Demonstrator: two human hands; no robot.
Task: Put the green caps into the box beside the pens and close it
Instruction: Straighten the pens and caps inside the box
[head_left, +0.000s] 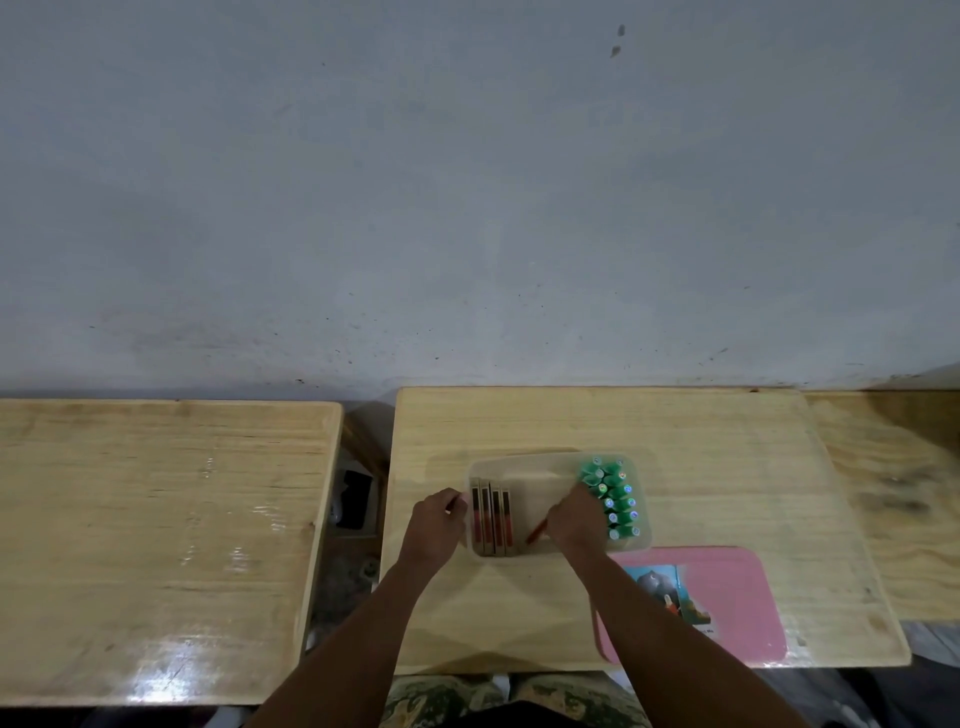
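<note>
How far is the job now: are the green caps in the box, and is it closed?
Done: the green caps stand packed at the right end of the box, pens at its left end. In hand: the right hand reaches inside beside the caps, holding something red; the left hand steadies the box. Left: closing, since the pink lid lies on the table.

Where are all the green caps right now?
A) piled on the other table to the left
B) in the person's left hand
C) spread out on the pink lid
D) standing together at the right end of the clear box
D: the green caps stand in a tight bunch at the right end of the clear box, just beside the right hand.
</note>
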